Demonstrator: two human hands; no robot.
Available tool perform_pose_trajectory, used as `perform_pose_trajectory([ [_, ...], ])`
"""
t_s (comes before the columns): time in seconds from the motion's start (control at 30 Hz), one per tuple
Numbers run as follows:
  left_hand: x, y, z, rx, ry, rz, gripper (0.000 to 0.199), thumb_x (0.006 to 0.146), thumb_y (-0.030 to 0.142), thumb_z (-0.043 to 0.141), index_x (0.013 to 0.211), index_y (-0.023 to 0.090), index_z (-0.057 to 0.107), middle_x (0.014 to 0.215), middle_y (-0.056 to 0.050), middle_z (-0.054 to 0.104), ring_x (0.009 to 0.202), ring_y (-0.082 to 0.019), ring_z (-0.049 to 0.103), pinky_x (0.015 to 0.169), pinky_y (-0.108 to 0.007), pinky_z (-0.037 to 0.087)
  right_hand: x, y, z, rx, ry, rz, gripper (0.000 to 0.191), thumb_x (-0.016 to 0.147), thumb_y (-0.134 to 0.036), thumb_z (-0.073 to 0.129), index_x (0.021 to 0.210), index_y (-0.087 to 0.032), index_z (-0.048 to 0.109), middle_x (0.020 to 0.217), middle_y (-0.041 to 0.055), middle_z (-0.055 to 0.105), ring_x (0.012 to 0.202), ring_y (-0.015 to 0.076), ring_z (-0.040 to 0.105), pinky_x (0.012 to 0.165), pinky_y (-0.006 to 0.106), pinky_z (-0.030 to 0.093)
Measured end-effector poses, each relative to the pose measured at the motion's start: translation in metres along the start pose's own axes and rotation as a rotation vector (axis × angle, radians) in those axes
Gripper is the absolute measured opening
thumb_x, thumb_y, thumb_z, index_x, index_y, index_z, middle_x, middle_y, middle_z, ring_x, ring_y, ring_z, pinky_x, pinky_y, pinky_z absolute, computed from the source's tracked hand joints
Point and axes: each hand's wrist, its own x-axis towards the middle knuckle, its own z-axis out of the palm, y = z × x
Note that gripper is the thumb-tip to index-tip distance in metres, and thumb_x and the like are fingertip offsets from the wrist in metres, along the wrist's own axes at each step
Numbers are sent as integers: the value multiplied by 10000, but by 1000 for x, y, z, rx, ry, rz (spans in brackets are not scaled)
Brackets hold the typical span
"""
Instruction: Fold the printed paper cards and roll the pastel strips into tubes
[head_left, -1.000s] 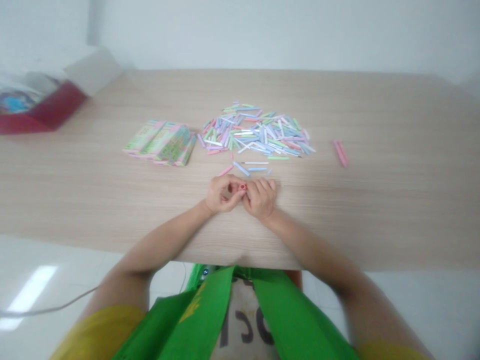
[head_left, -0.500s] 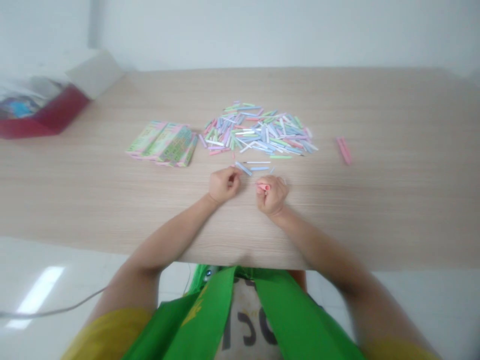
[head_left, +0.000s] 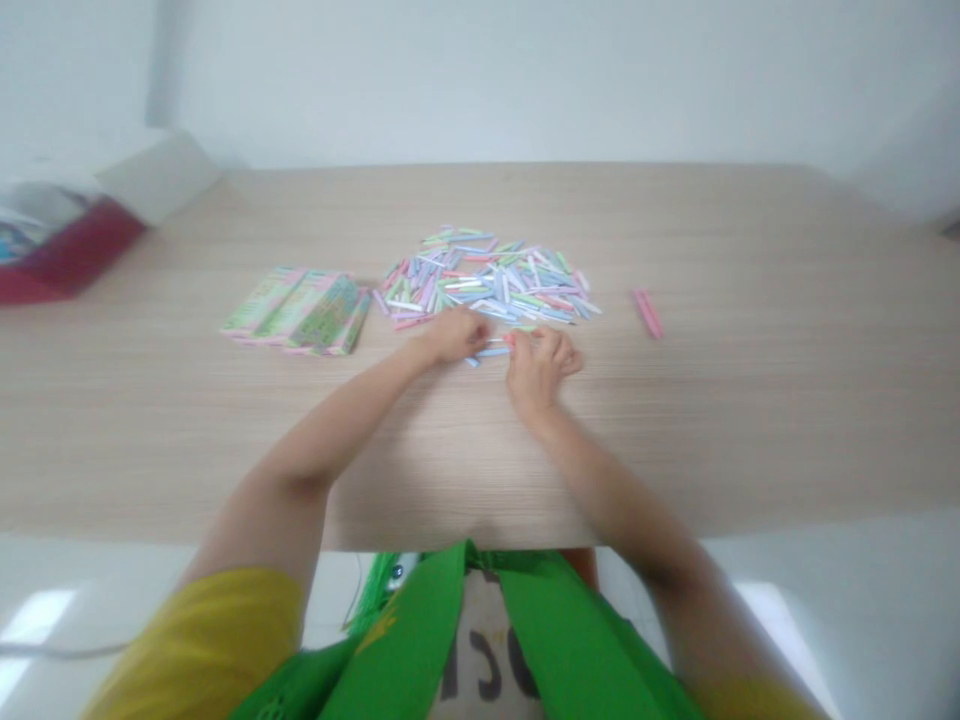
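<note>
Paper strips [head_left: 487,285]: light, flimsy, pinch by ends. Right grip [head_left: 536,368] closed on pink strip [head_left: 510,340]; left grip [head_left: 454,335] unclear, cannot tell.

We found the table [head_left: 750,420] surfaced in smooth, matt wood-grain laminate. The paper strips [head_left: 487,282] heaped near its centre were matt pastel paper, and the printed paper bundle [head_left: 296,312] toward the left edge looked matt as well. The red box [head_left: 71,255] at the far left corner showed a smooth, faintly sheened surface. The white floor tiles [head_left: 780,590] were glossy. The green straps [head_left: 405,640] and yellow sleeve [head_left: 225,640] were cloth, with a matt finish.
</note>
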Motion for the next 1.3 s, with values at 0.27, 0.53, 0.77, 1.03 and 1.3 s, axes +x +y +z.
perform_pose_trajectory([
  [0.27, 4, -1, 28, 113, 24, 4, 164, 922, 214, 510, 991, 162, 649, 1159, -151, 631, 1123, -294, 546, 918, -422, 442, 13, 13, 11, -126, -88, 134, 279, 1002, -268, 438, 1096, -233, 698, 1315, 175, 560, 1311, 327, 394, 1020, 623, 237],
  [0.53, -2, -4, 47, -10, 223, -57, 166, 948, 174, 444, 987, 151, 604, 1012, -146, 662, 1002, -278, 577, 901, -413, 414, 9, 18, 20, -164, -105, 136, 289, 1016, -311, 431, 1067, -221, 701, 1351, 172, 556, 1332, 344, 389, 1028, 681, 216],
  [0.77, -15, 8, 43, -2, 287, -63, 210, 962, 152, 386, 977, 159, 596, 981, -124, 673, 1019, -276, 577, 1011, -500, 301, 7, 14, 15, -137, -192, 88, 283, 1027, -346, 432, 1084, -244, 691, 1396, 118, 566, 1348, 331, 353, 1026, 689, 190],
  [1.03, -14, 12, 43, -10, 356, -131, 227, 974, 168, 382, 980, 173, 609, 966, -116, 688, 1028, -281, 574, 1047, -540, 234, 8, 15, 12, -80, -240, 26, 260, 1024, -271, 428, 1083, -238, 679, 1249, 103, 653, 1347, 326, 341, 1010, 641, 199],
  [1.3, -18, 11, 41, -26, 354, 23, 201, 986, 207, 402, 967, 175, 599, 964, -101, 700, 992, -252, 599, 1043, -512, 245, 3, 8, 9, -61, -208, 7, 257, 992, -256, 469, 1070, -254, 714, 1441, 134, 535, 1324, 333, 370, 993, 604, 241],
])
